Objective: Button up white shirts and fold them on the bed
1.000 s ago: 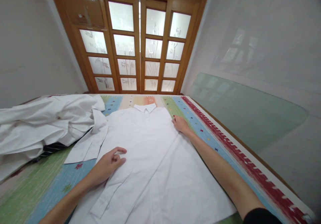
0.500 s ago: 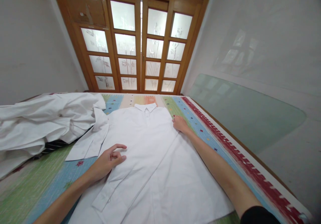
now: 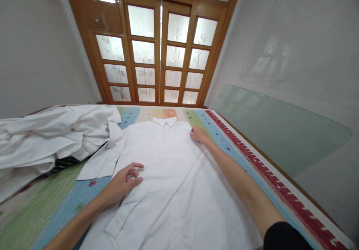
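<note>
A white button-up shirt (image 3: 168,156) lies spread on the bed, its collar (image 3: 165,121) at the far end. One sleeve is folded slantwise over the front, with its cuff (image 3: 116,224) low on the left; the other sleeve (image 3: 98,164) sticks out to the left. At the shirt's left side, my left hand (image 3: 126,181) rests over the cloth, fingers bent and apart, thumb separate. My right hand (image 3: 198,134) is closed at the right shoulder edge, pinching the fabric there. Its fingertips are partly hidden.
A heap of white clothing (image 3: 64,134) is on the left, with a black striped piece (image 3: 63,164) under it. The striped bed cover (image 3: 53,190) lies beneath everything. A wall (image 3: 314,48) runs along the right side, and wooden glazed doors (image 3: 158,52) stand beyond the far edge.
My right hand has shifted slightly left and farther away at the shirt's shoulder. My left hand stays at nearly the same place on the shirt. The camera view has tilted a little.
</note>
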